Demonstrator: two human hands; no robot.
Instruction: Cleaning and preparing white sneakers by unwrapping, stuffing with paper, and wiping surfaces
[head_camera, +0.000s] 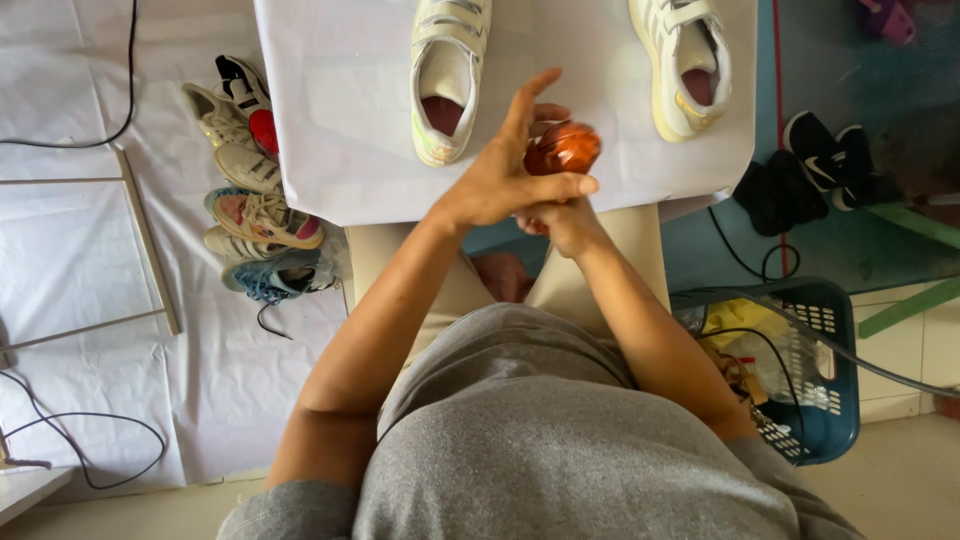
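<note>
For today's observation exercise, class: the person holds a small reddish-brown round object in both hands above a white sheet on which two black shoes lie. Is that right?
Not quite. The shoes on the white sheet are pale, white to cream, not black: the left shoe and the right shoe. The head view shows it. The rest stands: left hand and right hand hold the reddish-brown round object.

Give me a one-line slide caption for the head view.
Both hands, left hand over right hand, clasp a shiny reddish-brown object above a white sheet bearing two pale sneakers.
</note>
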